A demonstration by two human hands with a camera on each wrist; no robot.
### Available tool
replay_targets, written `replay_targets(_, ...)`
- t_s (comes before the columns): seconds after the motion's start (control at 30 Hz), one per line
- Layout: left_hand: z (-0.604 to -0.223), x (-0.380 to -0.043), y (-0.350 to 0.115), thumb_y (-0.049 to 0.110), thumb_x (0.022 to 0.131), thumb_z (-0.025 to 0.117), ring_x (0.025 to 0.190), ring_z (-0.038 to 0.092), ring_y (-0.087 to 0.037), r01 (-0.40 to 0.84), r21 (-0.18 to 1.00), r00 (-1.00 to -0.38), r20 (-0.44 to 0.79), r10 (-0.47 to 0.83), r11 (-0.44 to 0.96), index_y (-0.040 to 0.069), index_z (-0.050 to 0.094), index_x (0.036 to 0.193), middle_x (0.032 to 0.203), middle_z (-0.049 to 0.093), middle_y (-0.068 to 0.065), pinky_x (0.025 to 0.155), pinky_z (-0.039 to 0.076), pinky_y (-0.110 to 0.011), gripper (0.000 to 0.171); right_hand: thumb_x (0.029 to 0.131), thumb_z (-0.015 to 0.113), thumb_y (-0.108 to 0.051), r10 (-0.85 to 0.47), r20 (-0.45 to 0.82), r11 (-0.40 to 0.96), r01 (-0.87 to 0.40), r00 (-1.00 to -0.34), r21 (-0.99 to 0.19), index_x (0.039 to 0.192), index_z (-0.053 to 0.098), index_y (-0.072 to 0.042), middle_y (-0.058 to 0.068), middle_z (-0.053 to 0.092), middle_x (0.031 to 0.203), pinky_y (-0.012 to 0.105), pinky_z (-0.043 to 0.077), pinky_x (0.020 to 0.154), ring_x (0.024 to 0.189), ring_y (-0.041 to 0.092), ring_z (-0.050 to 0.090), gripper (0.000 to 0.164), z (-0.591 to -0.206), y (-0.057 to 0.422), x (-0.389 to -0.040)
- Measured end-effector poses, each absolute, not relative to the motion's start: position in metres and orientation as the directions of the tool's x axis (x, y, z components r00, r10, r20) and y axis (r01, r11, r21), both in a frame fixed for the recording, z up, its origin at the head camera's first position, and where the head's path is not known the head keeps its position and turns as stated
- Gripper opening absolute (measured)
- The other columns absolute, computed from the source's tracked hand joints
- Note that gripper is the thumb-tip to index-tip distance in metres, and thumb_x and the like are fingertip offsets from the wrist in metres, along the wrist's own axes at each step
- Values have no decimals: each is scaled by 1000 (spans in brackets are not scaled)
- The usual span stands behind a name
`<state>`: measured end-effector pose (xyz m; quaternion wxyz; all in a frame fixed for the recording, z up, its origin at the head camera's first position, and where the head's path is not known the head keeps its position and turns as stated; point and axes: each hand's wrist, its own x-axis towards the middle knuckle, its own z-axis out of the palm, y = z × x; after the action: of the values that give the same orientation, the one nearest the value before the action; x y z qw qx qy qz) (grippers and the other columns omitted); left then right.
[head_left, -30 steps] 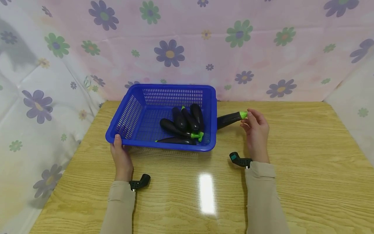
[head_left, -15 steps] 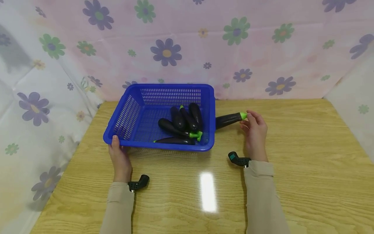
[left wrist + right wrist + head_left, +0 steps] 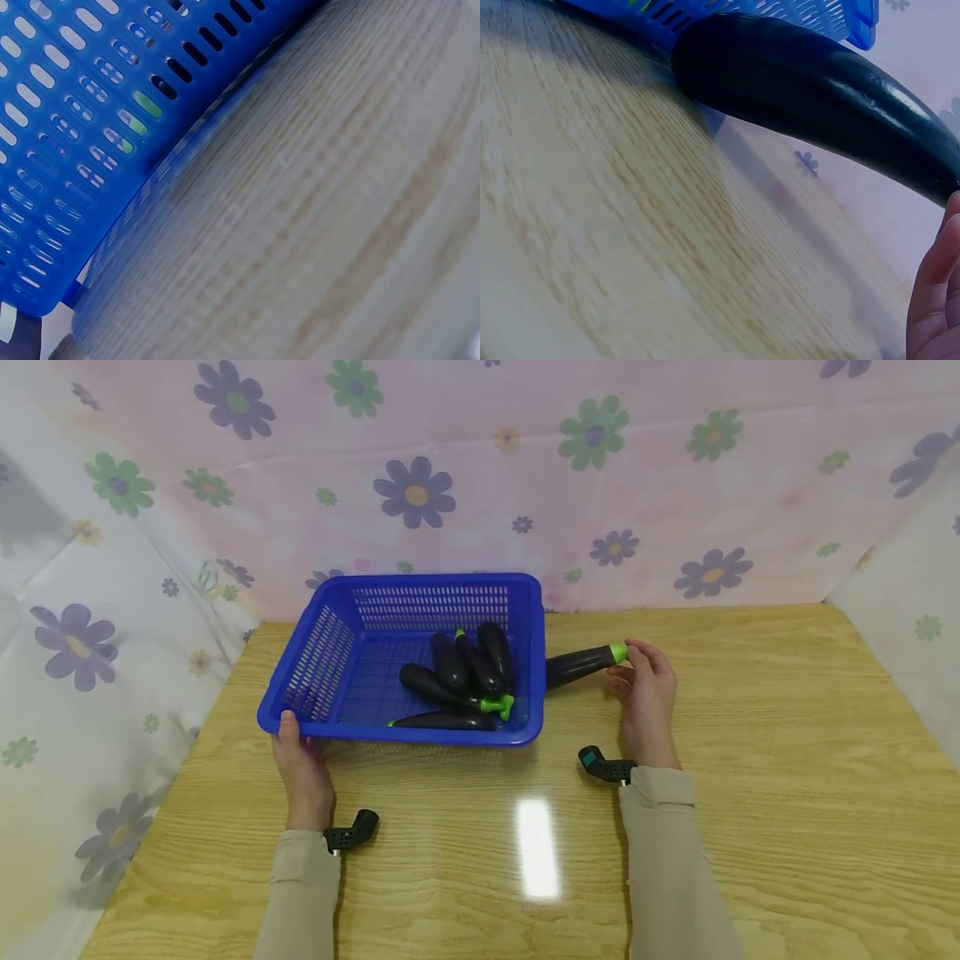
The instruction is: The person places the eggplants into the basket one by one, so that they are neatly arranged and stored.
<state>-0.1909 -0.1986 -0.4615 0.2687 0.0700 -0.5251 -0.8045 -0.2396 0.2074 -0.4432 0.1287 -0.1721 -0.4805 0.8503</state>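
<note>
A blue slotted plastic basket stands at the back of the table, left of middle in the head view. My left hand grips its front-left corner, thumb over the rim and fingers hidden below. Several dark eggplants with green stems lie inside, mostly toward the right end. Outside the basket's right wall is another eggplant, its green cap pinched between thumb and fingers of my right hand. In the right wrist view this eggplant's blunt end overlaps the basket wall.
The wood-grain table reaches to a flower-printed cloth hanging behind it. More of the cloth closes off the left and right sides. Each wrist carries a small black camera mount. A bright light reflection lies on the tabletop.
The head view has turned slightly, so everything sits a little further left in it. Both hands keep their holds, and the basket and eggplant stay about the same relative to each other.
</note>
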Motion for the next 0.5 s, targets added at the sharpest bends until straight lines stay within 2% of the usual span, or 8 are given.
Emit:
replay_targets(0.37,-462,-192,-198,35,87,51,117,36,-34,369,865,-848,163,-504,-340,10,38,130,129,40,-19,96,31,-40,52,90,53,-20,391,-163,-486,-52,-906,-873,117,51,-2,6,50,101,22,47,58,67,15,55,33,-442,205,-241)
replay_targets(0.5,-462,-192,-198,35,87,52,117,36,-33,367,863,-851,160,-501,-347,10,38,130,130,40,-18,96,31,-41,52,88,56,-22,404,-157,-466,-55,-901,-883,115,53,-3,4,49,99,20,45,55,60,12,49,33,-444,206,-242)
